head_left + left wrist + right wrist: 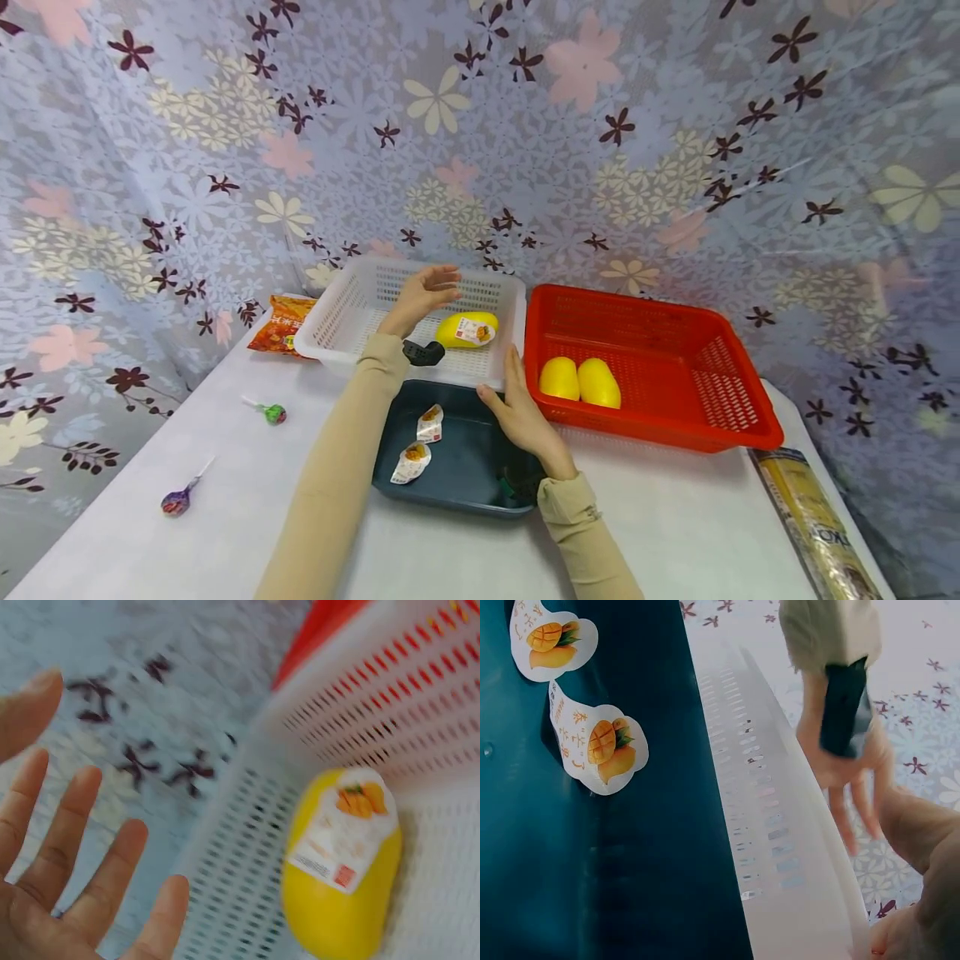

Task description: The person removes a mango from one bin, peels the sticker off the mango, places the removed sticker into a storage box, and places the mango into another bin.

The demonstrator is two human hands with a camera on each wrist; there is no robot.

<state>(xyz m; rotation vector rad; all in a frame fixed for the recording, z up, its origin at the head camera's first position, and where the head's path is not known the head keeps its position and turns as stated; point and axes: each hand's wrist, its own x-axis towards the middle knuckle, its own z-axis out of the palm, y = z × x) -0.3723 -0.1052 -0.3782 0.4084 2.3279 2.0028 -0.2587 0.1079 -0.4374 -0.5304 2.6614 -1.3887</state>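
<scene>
A yellow mango [467, 330] with a white mango-picture label lies in the white basket [341, 310]. My left hand [424, 296] hovers over that basket, fingers spread and holding nothing; in the left wrist view the hand [90, 885] is apart from the mango [341, 870]. My right hand [521, 410] is above the right side of the dark teal tray [472, 467], near the white basket's front corner, its fingers fairly straight and nothing in them. Two white mango labels [430, 423] lie in the tray, their edges curled up.
At the right stands a red basket [652, 310] with two yellow mangoes [598, 383]. An orange snack bag [281, 325] leans by the white basket. Two lollipops [274, 413] lie at the left. A long yellow package [813, 525] lies at the right edge. Behind hangs a floral curtain [480, 150].
</scene>
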